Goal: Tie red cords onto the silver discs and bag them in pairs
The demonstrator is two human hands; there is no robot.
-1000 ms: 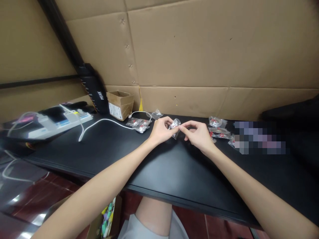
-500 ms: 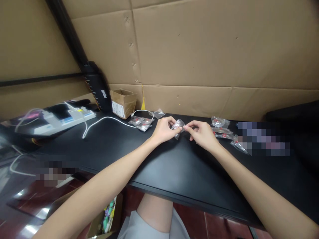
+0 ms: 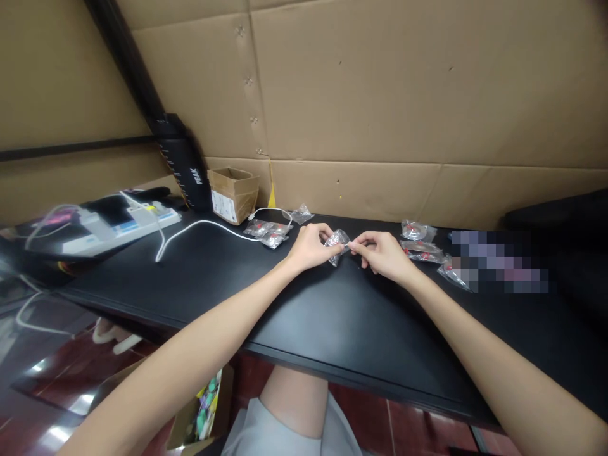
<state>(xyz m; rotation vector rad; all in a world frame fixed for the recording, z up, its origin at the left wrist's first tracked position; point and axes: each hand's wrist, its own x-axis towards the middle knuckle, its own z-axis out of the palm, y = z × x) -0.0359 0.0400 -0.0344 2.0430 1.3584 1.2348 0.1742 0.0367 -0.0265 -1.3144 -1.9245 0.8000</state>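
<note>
Over the middle of the black table [image 3: 304, 316], my left hand [image 3: 311, 246] pinches a small clear plastic bag [image 3: 335, 240] with something inside that I cannot make out. My right hand [image 3: 377, 253] is closed at the bag's right side, its thumb and forefinger on a small pale end by the bag's edge. Whether that end is the bag's corner or a separate piece is too small to tell. Left of my hands lie several clear bags with red marks [image 3: 268, 232]. More such bags [image 3: 422, 251] lie to the right.
An open cardboard box [image 3: 234, 195] and a black bottle [image 3: 183, 164] stand at the back left. A white power strip [image 3: 121, 233] with a white cable [image 3: 209, 223] lies further left. Below the table's front edge is a carton [image 3: 223, 405] of colourful items. Cardboard walls enclose the back.
Both hands stay at nearly the same place with the bag between them. A little more of the pale end shows between the fingertips. The view has shifted slightly.
</note>
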